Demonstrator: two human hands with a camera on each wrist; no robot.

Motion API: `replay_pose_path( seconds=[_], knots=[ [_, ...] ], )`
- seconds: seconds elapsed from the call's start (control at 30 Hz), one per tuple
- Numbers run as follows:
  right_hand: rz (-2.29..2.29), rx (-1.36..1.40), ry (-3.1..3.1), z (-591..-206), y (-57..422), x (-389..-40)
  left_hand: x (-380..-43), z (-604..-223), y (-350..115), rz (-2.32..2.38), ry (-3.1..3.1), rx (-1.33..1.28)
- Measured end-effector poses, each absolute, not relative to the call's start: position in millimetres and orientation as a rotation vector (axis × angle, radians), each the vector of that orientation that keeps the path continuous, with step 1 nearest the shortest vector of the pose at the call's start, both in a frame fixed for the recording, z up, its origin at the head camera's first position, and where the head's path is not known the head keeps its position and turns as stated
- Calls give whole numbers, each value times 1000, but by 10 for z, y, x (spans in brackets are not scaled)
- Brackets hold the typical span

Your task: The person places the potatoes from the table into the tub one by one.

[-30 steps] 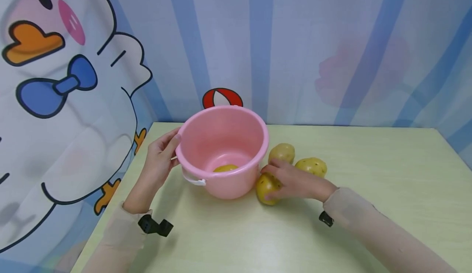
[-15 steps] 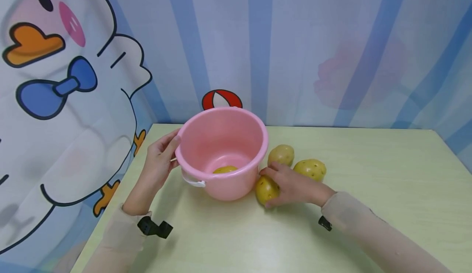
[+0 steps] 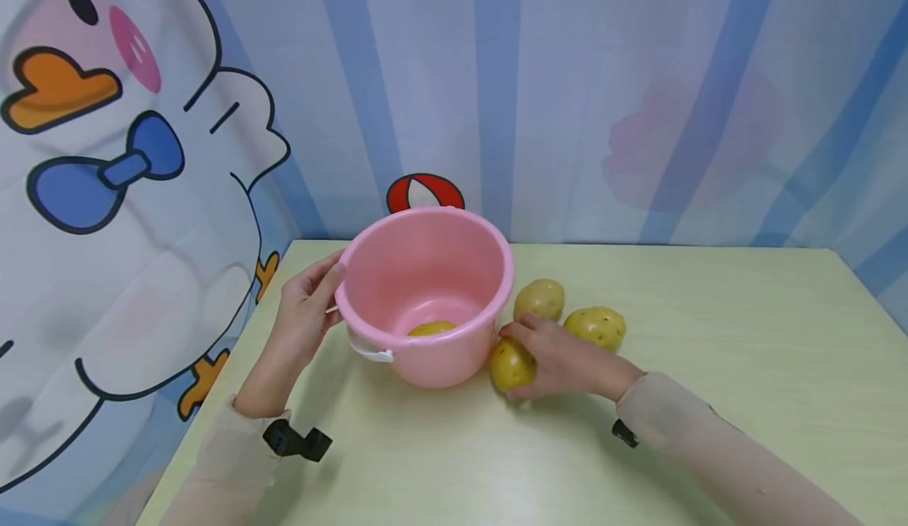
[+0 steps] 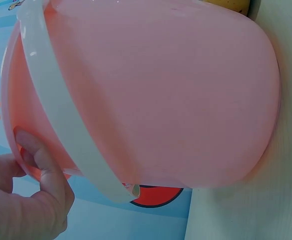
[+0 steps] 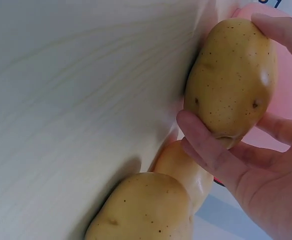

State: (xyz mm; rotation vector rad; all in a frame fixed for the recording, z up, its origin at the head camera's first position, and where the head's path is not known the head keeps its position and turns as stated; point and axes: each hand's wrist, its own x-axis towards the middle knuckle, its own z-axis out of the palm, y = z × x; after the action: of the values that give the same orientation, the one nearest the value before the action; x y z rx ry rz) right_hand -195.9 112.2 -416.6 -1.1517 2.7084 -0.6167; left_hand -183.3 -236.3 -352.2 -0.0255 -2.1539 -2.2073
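Note:
A pink bucket (image 3: pixel 440 360) with a white handle (image 4: pixel 68 115) stands on the table, its mouth tipped toward me. My left hand (image 3: pixel 305 309) pinches its rim on the left side, thumb outside the other fingers. Inside the bucket lies one yellow potato (image 3: pixel 431 327), partly hidden by the front rim. My right hand (image 3: pixel 563 356) grips another potato (image 5: pixel 230 75) beside the bucket's right side, with thumb and fingers around its ends. Behind that hand sit two more potatoes, a paler one (image 3: pixel 541 299) and a spotted one (image 3: pixel 596 327).
The pale wooden table (image 3: pixel 745 368) stretches to the right and front. A blue striped cloth (image 3: pixel 567 100) hangs along its back edge, and a cartoon duck print (image 3: pixel 163 274) covers the left side. Each wrist wears a small black camera mount (image 3: pixel 298 439).
The right thumb has settled lower against the near end of the potato, with the hand almost in the same place. The left hand and bucket keep their places; the whole view shifts slightly.

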Motion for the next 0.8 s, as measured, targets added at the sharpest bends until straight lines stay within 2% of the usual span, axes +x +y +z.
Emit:
replay_pose_path(
  seconds=[0.8],
  knots=[
    [-680, -1125, 2701, -4067, 1261, -1906, -1825, -3523, -2360, -2227, -2129, -32]
  ],
)
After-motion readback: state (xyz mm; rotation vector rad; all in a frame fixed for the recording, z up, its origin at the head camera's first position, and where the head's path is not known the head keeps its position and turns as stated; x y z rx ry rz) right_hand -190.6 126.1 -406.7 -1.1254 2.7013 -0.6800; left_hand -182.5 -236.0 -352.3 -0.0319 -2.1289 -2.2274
